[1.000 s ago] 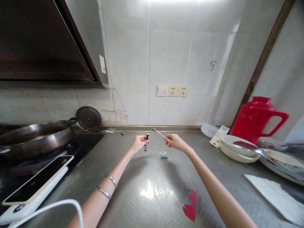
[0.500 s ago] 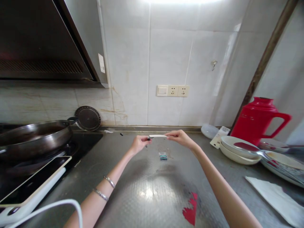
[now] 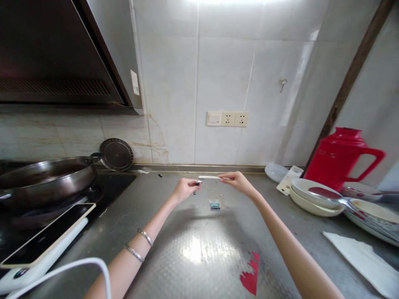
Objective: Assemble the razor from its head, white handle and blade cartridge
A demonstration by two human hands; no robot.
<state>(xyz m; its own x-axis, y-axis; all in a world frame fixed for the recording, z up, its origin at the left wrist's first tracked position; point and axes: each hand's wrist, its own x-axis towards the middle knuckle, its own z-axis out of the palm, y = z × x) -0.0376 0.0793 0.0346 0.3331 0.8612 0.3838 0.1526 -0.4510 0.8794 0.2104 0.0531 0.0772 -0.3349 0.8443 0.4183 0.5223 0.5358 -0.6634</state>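
Note:
My right hand (image 3: 235,182) pinches one end of a slim white stick-like handle (image 3: 209,177) and holds it level above the steel counter. Facing it, my left hand (image 3: 183,189) has a small black-and-silver piece (image 3: 198,183) between its fingertips, close to the handle's left end. Whether the two pieces touch, I cannot tell. A tiny dark bit (image 3: 195,192) shows just under my left fingertips. Below and between both hands, a small teal-and-dark rectangular piece (image 3: 215,206) lies on the counter, with a clear, wrapper-like patch behind it.
At left, a steel pan (image 3: 50,178) sits on the black stove (image 3: 115,187), near a phone (image 3: 46,234) on a white stand with a cable. White bowls (image 3: 314,203), a red thermos jug (image 3: 339,158) and a white sheet (image 3: 358,257) are at right. Red scrap (image 3: 251,276) lies in front.
The white handle now lies straighter, its left end showing more apart from the black-and-silver piece in my left hand. My left hand has turned slightly. The view has shifted a little.

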